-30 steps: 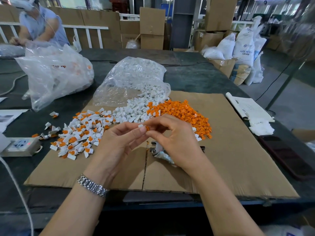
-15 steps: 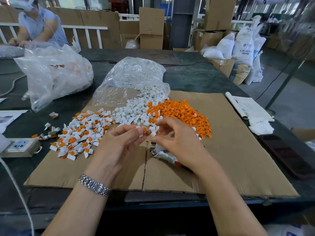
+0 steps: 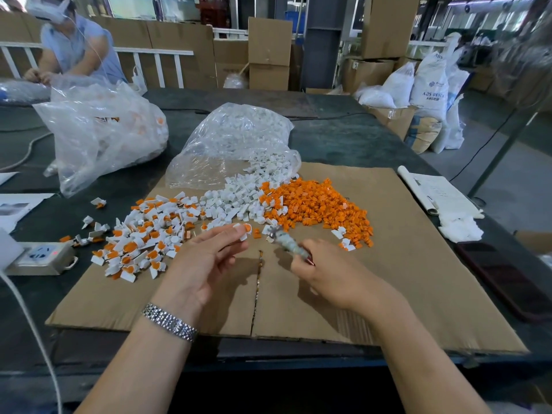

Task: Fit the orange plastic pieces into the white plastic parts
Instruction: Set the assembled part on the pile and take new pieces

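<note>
My left hand pinched one white part with an orange piece in it between thumb and fingertips, held just above the cardboard sheet near its middle, with the orange end facing right. My right hand was curled round the handle of a small tool, whose shaft ran up and to the left from the fist, so the tip pointed at the held part and stopped just short of it. That line was what mattered: tool tip to the right of the part, the two nearly in line but apart, I judged, so the next press would need the part turned square to the tip.

The loose orange pieces lay heaped beyond my right hand, toward the sheet's far edge; that hand was the nearer one to them. The loose white parts sat just left of them, spilling from a clear bag. The finished parts were spread at the sheet's left edge, nearest my left hand, a few lying off it on the desk. Whether the orange piece was fully seated I could not tell.
</note>
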`<state>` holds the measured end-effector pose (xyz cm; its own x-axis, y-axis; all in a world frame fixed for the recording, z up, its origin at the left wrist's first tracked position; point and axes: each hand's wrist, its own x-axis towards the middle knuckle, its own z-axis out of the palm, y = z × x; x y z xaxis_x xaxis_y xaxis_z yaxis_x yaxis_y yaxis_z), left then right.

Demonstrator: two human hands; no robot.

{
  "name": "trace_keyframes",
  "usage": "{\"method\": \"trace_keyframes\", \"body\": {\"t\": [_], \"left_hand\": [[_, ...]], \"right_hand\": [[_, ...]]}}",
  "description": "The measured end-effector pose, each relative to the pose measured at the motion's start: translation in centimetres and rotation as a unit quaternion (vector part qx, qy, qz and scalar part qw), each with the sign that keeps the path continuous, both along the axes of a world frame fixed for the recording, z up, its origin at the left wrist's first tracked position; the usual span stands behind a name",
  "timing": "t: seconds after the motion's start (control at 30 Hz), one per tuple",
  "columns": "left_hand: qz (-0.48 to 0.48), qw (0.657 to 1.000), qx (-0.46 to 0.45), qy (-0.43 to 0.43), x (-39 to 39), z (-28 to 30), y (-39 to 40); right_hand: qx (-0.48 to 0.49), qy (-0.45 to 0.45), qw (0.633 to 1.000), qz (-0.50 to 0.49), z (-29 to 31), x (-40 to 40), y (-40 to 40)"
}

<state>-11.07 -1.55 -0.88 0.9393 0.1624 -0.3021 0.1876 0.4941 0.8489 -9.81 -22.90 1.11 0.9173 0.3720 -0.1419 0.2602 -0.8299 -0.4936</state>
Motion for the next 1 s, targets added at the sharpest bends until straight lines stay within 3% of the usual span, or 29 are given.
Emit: {"method": "trace_keyframes", "body": {"t": [0.3,0.7,1.0], "left_hand": [[0.012,0.998,0.003,-0.054,-0.2,0.8,-0.7],[0.051,0.995,0.062,-0.064,-0.3,0.9,-0.9],[0.032,0.996,0.065,-0.059,-0.4,1.0,-0.9]], "right_hand": [[0.118,0.119,0.986,0.004,2.4,-0.2,2.9],[0.127,0.09,0.987,0.035,2.3,-0.7,3.4],[0.094,-0.02,0.995,0.003,0.9,0.0,3.5]]}}
